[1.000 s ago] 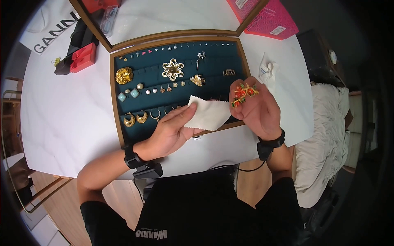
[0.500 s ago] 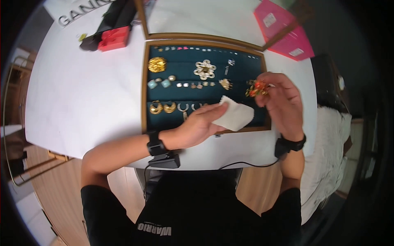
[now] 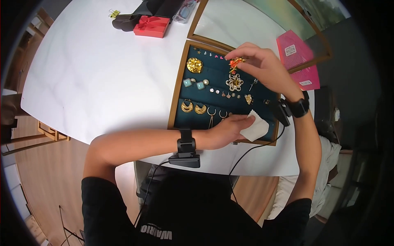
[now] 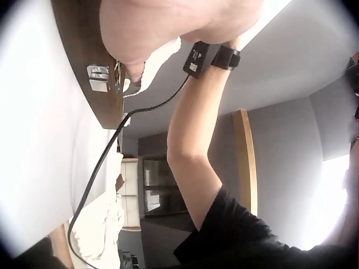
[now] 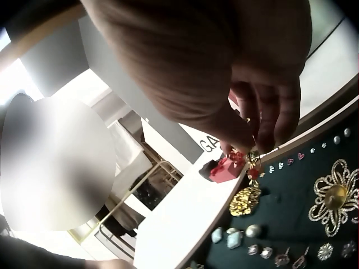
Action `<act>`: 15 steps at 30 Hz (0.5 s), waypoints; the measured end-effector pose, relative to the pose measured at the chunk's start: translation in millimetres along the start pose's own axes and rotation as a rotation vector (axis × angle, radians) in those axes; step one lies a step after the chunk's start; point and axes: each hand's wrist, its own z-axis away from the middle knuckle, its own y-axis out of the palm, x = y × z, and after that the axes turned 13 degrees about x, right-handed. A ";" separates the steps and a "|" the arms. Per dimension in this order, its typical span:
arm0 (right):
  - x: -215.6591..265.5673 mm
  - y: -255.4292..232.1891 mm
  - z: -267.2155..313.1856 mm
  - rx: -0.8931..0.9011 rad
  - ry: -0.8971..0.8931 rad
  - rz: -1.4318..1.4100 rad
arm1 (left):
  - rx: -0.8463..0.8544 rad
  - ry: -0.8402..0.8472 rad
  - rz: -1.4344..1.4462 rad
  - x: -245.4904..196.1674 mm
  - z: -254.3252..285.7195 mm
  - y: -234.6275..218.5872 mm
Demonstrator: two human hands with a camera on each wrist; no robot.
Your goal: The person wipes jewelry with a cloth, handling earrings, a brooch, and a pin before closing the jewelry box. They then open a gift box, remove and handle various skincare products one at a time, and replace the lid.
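My right hand (image 3: 269,69) pinches a gold brooch with red-orange flowers and green leaves (image 3: 235,64) between thumb and fingers. It is held over the upper part of a wood-framed jewelry box (image 3: 176,98), above a pearly flower brooch (image 3: 234,82). In the right wrist view the red brooch (image 5: 254,171) dangles near a round gold piece (image 5: 245,200). My left hand (image 3: 225,132) holds a white scalloped polishing cloth (image 3: 257,128) under its thumb, over the box's front edge. Gold hoop earrings (image 3: 187,106) lie left of that hand.
The box's glass lid (image 3: 205,39) stands raised at the back. Turquoise earrings (image 3: 200,85) and rows of small studs sit on the dark green lining. A red gift box (image 3: 152,27) lies far left, a pink box (image 3: 296,61) behind right. A cable (image 3: 246,151) hangs from the right wrist.
My right hand has carried the red brooch from the box's right side up and left, above the flower brooch. The left hand still holds the cloth near the front edge. The head view has shifted.
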 end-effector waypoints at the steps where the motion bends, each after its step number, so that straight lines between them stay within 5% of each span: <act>1: -6.2 1.2 -6.8 0.067 -0.013 0.124 | -0.016 -0.012 0.002 0.0 -0.4 -0.2; 15: -40.3 23.9 -48.7 0.144 -0.092 0.463 | -0.046 -0.035 0.035 -0.5 0.5 1.2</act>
